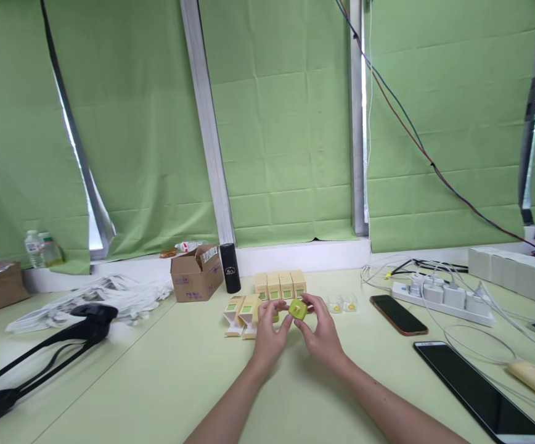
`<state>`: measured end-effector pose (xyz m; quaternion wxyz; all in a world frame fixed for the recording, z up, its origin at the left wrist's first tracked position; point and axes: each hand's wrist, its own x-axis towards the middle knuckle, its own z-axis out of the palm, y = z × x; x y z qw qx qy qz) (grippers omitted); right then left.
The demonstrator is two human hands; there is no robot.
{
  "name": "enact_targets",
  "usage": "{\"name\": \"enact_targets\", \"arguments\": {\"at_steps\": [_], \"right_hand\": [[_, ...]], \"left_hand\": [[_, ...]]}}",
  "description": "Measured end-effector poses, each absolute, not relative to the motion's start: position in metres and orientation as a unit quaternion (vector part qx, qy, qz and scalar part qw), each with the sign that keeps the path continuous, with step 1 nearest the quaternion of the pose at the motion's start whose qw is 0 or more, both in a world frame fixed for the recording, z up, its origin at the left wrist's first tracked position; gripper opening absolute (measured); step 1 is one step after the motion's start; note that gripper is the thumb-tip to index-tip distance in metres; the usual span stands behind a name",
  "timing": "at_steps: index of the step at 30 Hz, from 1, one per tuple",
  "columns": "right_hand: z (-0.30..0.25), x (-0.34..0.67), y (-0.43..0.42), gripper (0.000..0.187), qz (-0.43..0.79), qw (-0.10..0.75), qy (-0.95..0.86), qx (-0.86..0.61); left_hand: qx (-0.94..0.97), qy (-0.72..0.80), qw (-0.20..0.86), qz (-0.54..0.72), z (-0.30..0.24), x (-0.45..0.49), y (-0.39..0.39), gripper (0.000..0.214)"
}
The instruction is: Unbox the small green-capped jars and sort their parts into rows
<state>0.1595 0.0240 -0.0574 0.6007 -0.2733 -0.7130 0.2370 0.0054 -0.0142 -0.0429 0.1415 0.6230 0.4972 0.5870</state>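
Observation:
A small yellow-green rounded square case point(298, 309) is held up between both hands over the table. My left hand point(270, 330) pinches its left side with thumb and fingertips. On the other side, the fingers and thumb of my right hand point(322, 332) are closed on it too. Another green item behind my left hand is mostly hidden. Two opened cream cartons point(233, 311) with white inner parts stand just left of my left hand. Behind the hands is a row of several closed cream boxes point(280, 285). Clear plastic pieces with yellow centres point(342, 303) lie to the right.
A cardboard box point(196, 274) and a black bottle point(230, 267) stand at the back. White cables or straps point(96, 296) and a black headset point(59, 345) lie left. Rightward are a phone point(397, 314), a tablet point(480, 391), a power strip point(443, 301) and loose cables.

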Motion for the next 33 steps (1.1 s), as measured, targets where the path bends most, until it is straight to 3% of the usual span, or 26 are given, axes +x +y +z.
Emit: {"name": "enact_targets", "arguments": {"at_steps": [7, 20, 33], "right_hand": [[-0.0601, 0.1604, 0.0251, 0.046, 0.227, 0.6, -0.724, -0.255], [-0.0577, 0.158, 0.0289, 0.043, 0.434, 0.599, -0.625, -0.25], [-0.0553, 0.1568, 0.0295, 0.05, 0.505, 0.594, -0.592, -0.204]], "left_hand": [[0.658, 0.498, 0.037, 0.563, -0.0389, 0.0125, -0.0206, 0.035], [0.662, 0.476, 0.053, 0.577, -0.0365, 0.0116, -0.018, 0.017], [0.648, 0.478, 0.039, 0.592, -0.0374, 0.0101, -0.0165, 0.013]]}}
